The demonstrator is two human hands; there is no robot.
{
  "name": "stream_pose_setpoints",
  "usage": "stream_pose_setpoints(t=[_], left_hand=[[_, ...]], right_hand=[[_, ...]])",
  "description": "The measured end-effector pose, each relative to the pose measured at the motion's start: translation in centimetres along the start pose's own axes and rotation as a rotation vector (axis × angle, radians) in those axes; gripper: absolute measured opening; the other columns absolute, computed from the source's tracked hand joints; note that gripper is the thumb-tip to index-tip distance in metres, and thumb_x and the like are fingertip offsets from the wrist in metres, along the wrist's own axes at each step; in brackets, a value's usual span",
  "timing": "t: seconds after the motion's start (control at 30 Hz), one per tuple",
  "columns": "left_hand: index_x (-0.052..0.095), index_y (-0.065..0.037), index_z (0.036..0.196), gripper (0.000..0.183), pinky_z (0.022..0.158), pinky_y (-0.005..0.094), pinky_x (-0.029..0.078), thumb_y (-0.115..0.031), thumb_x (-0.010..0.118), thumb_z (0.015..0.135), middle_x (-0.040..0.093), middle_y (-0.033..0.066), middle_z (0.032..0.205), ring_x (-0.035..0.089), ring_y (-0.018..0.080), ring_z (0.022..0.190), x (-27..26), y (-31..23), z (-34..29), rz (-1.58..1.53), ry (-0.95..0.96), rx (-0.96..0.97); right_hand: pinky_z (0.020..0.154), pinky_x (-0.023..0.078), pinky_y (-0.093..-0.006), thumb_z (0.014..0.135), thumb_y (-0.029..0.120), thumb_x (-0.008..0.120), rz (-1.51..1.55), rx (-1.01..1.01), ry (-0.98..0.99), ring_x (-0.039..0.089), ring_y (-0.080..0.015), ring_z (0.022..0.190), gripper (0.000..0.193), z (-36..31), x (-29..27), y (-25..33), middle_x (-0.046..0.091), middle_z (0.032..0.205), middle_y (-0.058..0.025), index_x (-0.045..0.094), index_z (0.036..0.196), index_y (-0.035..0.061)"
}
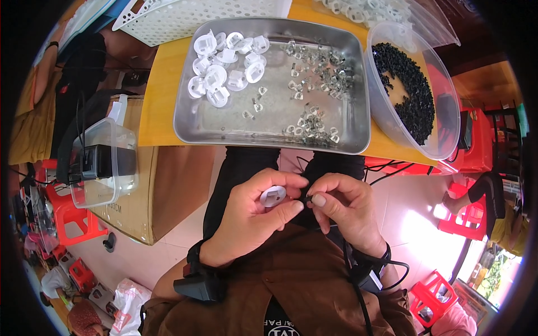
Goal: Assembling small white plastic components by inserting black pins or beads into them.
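Observation:
Above my lap, my left hand (242, 215) is curled round a white round plastic piece (273, 191) with a raised block on its face. The left thumb and forefinger reach toward the right hand's fingertips. A small black part (307, 199) is pinched by my right hand (354, 211), thumb against fingers; its exact shape is too small to tell. Beyond both hands lies a metal tray (235, 134). Several similar white round pieces (215, 77) are heaped at its left, and small clear plastic bits with metal (330, 75) are scattered over its right side.
A clear oval tub (448, 120) with tiny black parts (414, 106) stands right of the tray on the yellow table (154, 120). Behind are a white perforated basket (162, 25) and a bag of clear parts (386, 14). A cardboard box (174, 190) and red stools (73, 207) stand lower down.

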State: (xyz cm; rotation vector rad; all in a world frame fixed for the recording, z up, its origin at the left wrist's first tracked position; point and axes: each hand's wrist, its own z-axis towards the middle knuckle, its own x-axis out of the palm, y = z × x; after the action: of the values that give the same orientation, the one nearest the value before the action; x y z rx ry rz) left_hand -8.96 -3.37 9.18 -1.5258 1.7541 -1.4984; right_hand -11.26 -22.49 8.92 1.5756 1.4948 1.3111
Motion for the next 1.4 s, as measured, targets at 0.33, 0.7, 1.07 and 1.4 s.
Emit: stream_pose_setpoints(t=[0.33, 0.7, 1.07, 1.4], left_hand=[[0.042, 0.002, 0.125, 0.041, 0.07, 0.0272, 0.056, 0.0, 0.059, 0.088, 0.056, 0.0157, 0.117, 0.064, 0.019, 0.094, -0.2, 0.5, 0.0, -0.227, 0.086, -0.045], [0.054, 0.003, 0.118, 0.038, 0.07, 0.0266, 0.056, 0.001, 0.068, 0.082, 0.058, 0.0102, 0.107, 0.061, 0.0131, 0.085, -0.5, 0.6, -0.2, -0.242, 0.141, -0.099], [0.051, 0.002, 0.116, 0.039, 0.079, 0.0283, 0.056, 0.003, 0.068, 0.081, 0.057, 0.0081, 0.105, 0.06, 0.0141, 0.094, -0.5, 1.2, -0.1, -0.261, 0.144, -0.082], [0.051, 0.002, 0.109, 0.034, 0.082, 0.0325, 0.056, 0.003, 0.068, 0.08, 0.058, 0.01, 0.105, 0.061, 0.0177, 0.096, 0.0, 1.0, 0.0, -0.308, 0.125, -0.066]], right_hand=[[0.045, 0.043, -0.0178, 0.09, 0.013, 0.062, -0.024, -0.05, -0.051, 0.053, -0.0039, 0.058, 0.014, 0.0, -0.1, 0.1, 0.062, 0.075, -0.0021, 0.063, 0.097, -0.0001], [0.052, 0.044, -0.0197, 0.086, 0.005, 0.066, -0.191, -0.207, -0.08, 0.055, -0.0047, 0.064, 0.01, -0.3, 0.2, 0.2, 0.061, 0.083, -0.002, 0.064, 0.094, 0.0008], [0.054, 0.045, -0.0217, 0.077, -0.002, 0.07, -0.493, -0.412, -0.104, 0.059, -0.0094, 0.064, 0.012, -0.1, 0.2, 0.9, 0.06, 0.082, -0.0056, 0.067, 0.087, 0.0026], [0.051, 0.043, -0.0214, 0.075, -0.005, 0.069, -0.52, -0.448, -0.119, 0.057, -0.0086, 0.061, 0.014, -0.1, 0.4, 0.7, 0.06, 0.081, -0.0047, 0.068, 0.087, 0.0027]])
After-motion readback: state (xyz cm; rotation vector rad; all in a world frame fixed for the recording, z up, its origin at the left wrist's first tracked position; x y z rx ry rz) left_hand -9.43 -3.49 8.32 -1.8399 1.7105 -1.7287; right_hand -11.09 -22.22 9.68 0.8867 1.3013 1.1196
